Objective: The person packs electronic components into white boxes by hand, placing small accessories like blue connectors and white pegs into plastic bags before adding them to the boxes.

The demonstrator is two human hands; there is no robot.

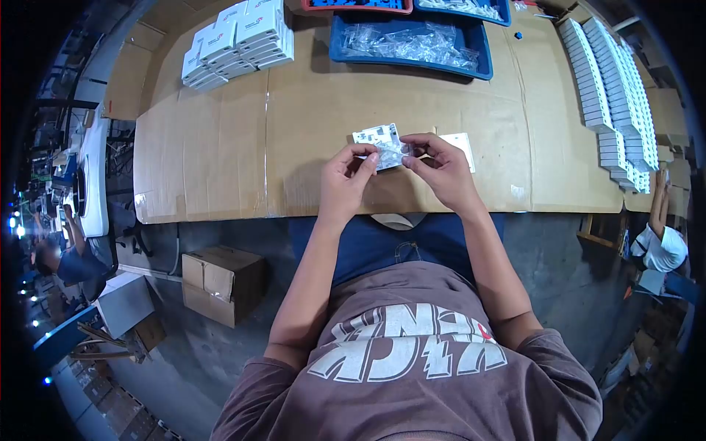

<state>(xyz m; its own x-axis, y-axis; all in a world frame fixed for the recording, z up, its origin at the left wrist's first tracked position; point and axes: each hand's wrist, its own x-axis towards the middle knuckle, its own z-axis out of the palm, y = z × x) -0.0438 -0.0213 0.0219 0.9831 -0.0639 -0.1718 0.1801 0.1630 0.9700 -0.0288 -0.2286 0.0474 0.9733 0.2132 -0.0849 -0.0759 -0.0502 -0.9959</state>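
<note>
Both hands are at work just above the cardboard-covered surface point(213, 147): the left hand point(349, 173) pinches one side of a small clear plastic bag point(390, 153), thumb against fingers, and the right hand point(445, 167) pinches the other side. Right behind the bag sits a white printed piece point(376, 134), its exact form hard to tell. A flat white item point(461, 145) peeks out beside the right hand. Farther out, a blue tray point(412, 70) carries clear plastic, with stacked white boxes point(246, 33) to its left.
</note>
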